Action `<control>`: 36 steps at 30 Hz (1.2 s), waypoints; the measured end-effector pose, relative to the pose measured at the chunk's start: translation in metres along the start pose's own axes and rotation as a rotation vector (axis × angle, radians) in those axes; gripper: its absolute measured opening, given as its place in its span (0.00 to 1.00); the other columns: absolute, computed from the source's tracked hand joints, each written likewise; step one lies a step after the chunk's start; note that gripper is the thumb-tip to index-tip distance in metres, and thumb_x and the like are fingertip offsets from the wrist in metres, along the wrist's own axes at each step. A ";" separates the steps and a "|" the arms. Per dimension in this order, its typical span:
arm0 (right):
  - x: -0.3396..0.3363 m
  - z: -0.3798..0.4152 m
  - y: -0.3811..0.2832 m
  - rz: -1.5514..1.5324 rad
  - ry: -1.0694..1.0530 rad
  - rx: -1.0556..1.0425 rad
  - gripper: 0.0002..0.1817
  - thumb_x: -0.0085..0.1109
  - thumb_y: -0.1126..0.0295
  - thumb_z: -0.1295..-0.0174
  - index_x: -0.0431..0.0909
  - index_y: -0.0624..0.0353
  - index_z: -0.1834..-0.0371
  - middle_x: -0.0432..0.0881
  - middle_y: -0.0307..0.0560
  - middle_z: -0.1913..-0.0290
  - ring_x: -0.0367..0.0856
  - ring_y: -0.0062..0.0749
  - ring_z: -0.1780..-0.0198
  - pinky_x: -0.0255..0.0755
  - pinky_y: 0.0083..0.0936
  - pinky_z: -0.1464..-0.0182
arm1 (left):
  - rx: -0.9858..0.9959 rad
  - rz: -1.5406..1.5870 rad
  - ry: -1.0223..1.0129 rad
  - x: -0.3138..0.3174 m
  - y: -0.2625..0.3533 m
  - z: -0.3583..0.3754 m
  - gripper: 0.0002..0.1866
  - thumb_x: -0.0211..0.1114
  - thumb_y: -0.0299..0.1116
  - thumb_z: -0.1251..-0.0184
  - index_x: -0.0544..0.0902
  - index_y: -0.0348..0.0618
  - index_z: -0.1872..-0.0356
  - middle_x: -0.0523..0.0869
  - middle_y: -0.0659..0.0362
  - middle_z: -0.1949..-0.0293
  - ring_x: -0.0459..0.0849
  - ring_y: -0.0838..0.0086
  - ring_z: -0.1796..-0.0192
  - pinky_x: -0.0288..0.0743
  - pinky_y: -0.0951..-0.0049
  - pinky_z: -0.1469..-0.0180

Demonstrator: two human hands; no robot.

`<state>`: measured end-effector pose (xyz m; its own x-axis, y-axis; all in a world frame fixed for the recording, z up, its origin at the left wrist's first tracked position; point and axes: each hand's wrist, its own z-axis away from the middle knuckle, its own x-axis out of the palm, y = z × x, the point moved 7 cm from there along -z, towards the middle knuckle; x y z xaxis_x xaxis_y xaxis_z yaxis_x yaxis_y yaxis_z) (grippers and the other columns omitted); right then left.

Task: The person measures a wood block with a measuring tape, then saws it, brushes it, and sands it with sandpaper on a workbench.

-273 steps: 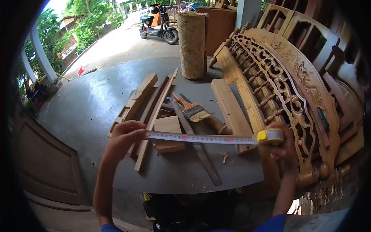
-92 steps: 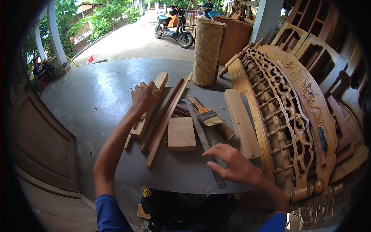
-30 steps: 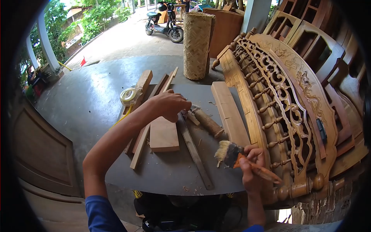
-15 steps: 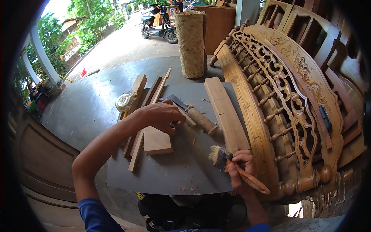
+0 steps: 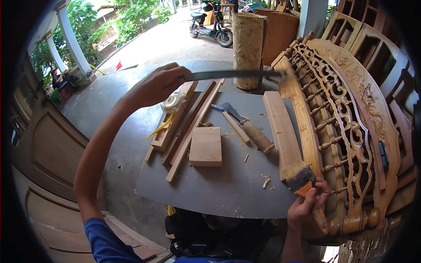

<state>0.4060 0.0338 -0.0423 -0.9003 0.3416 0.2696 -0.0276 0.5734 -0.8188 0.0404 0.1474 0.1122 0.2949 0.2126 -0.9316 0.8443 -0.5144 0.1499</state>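
By the near right corner of the grey, flat desk [image 5: 245,193], the right hand [image 5: 307,205] is closed around an orange-handled, pale-bristled brush [image 5: 301,179]. Farther off, the left hand [image 5: 161,85], likewise closed, holds a long, dark, flat strip [image 5: 228,75] raised near the far edge.

Orange-handled flat paintbrush [image 5: 304,188] with cream bristles [image 5: 293,168], long dark-grey metal strip [image 5: 232,74], pale-tan square wooden block [image 5: 205,145], flat grey tabletop [image 5: 239,190], beige herringbone-woven cylindrical roll [image 5: 246,49]
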 end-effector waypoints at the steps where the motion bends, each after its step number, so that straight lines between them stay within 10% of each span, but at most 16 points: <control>1: 0.002 0.001 0.001 0.006 -0.026 -0.003 0.12 0.45 0.68 0.43 0.61 0.60 0.58 0.64 0.47 0.55 0.64 0.30 0.52 0.58 0.25 0.46 | -0.219 0.092 -0.057 0.005 -0.021 0.008 0.07 0.53 0.27 0.38 0.74 0.40 0.60 0.78 0.55 0.67 0.76 0.68 0.63 0.70 0.68 0.59; 8: 0.017 0.003 -0.001 0.073 -0.196 0.031 0.13 0.46 0.68 0.42 0.62 0.60 0.57 0.64 0.45 0.56 0.63 0.28 0.53 0.55 0.24 0.46 | -0.682 0.126 -0.190 0.080 -0.070 0.040 0.15 0.58 0.34 0.46 0.78 0.32 0.61 0.82 0.49 0.71 0.80 0.70 0.68 0.73 0.70 0.62; 15: 0.019 0.001 -0.001 0.098 -0.216 0.095 0.13 0.46 0.68 0.42 0.62 0.60 0.57 0.65 0.44 0.58 0.63 0.26 0.55 0.55 0.23 0.46 | -0.593 -0.297 -0.210 0.105 -0.041 0.028 0.13 0.59 0.31 0.50 0.78 0.36 0.63 0.80 0.46 0.65 0.79 0.54 0.60 0.73 0.59 0.57; 18: 0.022 0.002 0.001 0.131 -0.255 0.113 0.13 0.47 0.68 0.42 0.62 0.60 0.57 0.64 0.45 0.57 0.63 0.26 0.55 0.56 0.23 0.47 | -0.157 -0.360 0.105 0.090 0.012 0.010 0.07 0.58 0.30 0.47 0.78 0.41 0.67 0.79 0.52 0.65 0.77 0.60 0.57 0.72 0.63 0.54; 22: 0.024 0.003 0.002 0.135 -0.287 0.129 0.13 0.49 0.68 0.42 0.61 0.60 0.57 0.64 0.46 0.56 0.63 0.25 0.55 0.58 0.23 0.49 | 0.314 -0.070 -0.034 0.126 0.055 -0.023 0.07 0.58 0.25 0.48 0.79 0.45 0.66 0.79 0.56 0.67 0.77 0.65 0.58 0.71 0.65 0.54; 25: 0.023 0.002 0.002 0.115 -0.272 0.148 0.12 0.48 0.68 0.42 0.62 0.61 0.58 0.64 0.45 0.57 0.63 0.24 0.55 0.58 0.22 0.49 | 0.241 -0.448 -0.332 0.161 0.032 -0.048 0.10 0.60 0.24 0.51 0.80 0.46 0.64 0.81 0.58 0.64 0.77 0.66 0.56 0.72 0.65 0.54; 33: 0.024 0.001 0.006 0.119 -0.306 0.142 0.10 0.50 0.69 0.42 0.66 0.60 0.60 0.66 0.44 0.59 0.66 0.24 0.58 0.62 0.22 0.52 | 0.282 -0.234 -0.200 0.161 0.002 -0.040 0.11 0.67 0.30 0.52 0.80 0.47 0.65 0.82 0.57 0.68 0.80 0.64 0.62 0.74 0.67 0.56; 36: 0.026 0.000 0.005 0.217 -0.389 0.042 0.11 0.55 0.69 0.44 0.71 0.60 0.60 0.67 0.46 0.57 0.68 0.26 0.59 0.65 0.23 0.55 | 0.162 0.287 -0.324 0.136 -0.004 -0.042 0.11 0.65 0.27 0.49 0.80 0.47 0.62 0.82 0.59 0.63 0.80 0.70 0.61 0.74 0.72 0.56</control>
<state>0.3819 0.0456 -0.0397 -0.9834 0.1403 -0.1147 0.1694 0.4860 -0.8574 0.0955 0.2130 -0.0014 0.3300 -0.2150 -0.9192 0.6606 -0.6430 0.3875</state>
